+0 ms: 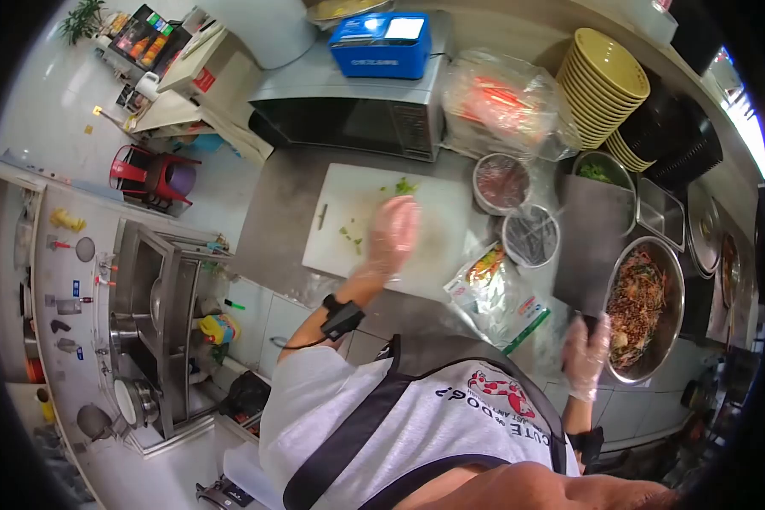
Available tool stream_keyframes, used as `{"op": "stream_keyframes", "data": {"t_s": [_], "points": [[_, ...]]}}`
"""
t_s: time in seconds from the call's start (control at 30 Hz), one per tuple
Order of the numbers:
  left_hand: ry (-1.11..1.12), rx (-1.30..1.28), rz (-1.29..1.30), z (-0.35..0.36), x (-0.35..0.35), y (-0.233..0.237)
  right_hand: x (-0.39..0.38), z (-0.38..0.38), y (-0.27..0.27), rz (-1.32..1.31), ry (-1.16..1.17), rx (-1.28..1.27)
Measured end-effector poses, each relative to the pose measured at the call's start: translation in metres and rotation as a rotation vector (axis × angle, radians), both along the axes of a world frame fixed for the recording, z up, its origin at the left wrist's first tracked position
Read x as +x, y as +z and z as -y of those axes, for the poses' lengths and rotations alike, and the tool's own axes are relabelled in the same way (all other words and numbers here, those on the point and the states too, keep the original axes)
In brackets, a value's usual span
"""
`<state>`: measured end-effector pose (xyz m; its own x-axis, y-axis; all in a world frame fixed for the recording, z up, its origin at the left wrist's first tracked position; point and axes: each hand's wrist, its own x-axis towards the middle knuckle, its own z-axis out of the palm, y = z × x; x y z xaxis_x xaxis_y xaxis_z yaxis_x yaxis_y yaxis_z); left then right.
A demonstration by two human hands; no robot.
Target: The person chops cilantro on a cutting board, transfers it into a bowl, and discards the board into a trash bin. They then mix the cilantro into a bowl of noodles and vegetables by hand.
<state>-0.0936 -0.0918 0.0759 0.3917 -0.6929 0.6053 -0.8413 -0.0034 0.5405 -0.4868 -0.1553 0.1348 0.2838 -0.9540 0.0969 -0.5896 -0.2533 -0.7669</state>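
Note:
My left hand (395, 231), in a clear plastic glove, is over the white cutting board (438, 255), its fingers smeared by motion. Chopped green bits (348, 234) lie beside it, and a leafy green piece (405, 184) is at its fingertips. On the right, my gloved right hand (586, 355) is closed round the handle of a broad cleaver (588, 242). The blurred blade points away from me, overlapping a steel bowl of chopped greens (599, 172) in this view. Close by that hand stands a large steel bowl of mixed food (676, 327).
Two film-covered tubs (501, 183) (531, 236) stand right of the board, with a foil food bag (497, 293) in front. A microwave (340, 123) carrying a blue device (381, 47) is behind. Stacked yellow bowls (599, 85) and bagged red-orange food (506, 102) stand at back right.

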Motion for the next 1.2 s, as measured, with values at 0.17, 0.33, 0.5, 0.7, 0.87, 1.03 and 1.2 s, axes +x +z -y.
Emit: {"op": "stream_keyframes", "data": {"t_s": [0.17, 0.33, 0.5, 0.7, 0.87, 1.03, 1.2], "points": [[0.311, 0.459, 0.021, -0.115, 0.051, -0.060, 0.157, -0.004, -0.006, -0.147, 0.367, 0.133], [0.281, 1.058, 0.046, -0.104, 0.042, -0.040, 0.229, 0.011, -0.077, -0.583, 0.416, -0.136], [0.284, 0.987, 0.002, -0.100, 0.059, -0.073, 0.253, 0.003, -0.127, -0.779, 0.433, -0.379], [0.159, 0.613, 0.093, -0.100, 0.097, -0.131, 0.290, -0.004, -0.132, -0.770, 0.595, -0.353], [0.211, 0.616, 0.086, -0.101, 0.114, -0.126, 0.262, -0.042, -0.103, -0.675, 0.796, -0.339], [0.030, 0.703, 0.161, -0.095, 0.130, -0.112, 0.237, -0.076, -0.084, -0.398, 0.487, 0.084], [-0.022, 0.585, 0.162, -0.066, 0.136, -0.119, 0.200, -0.097, -0.117, 0.127, 0.005, 0.578]]}}
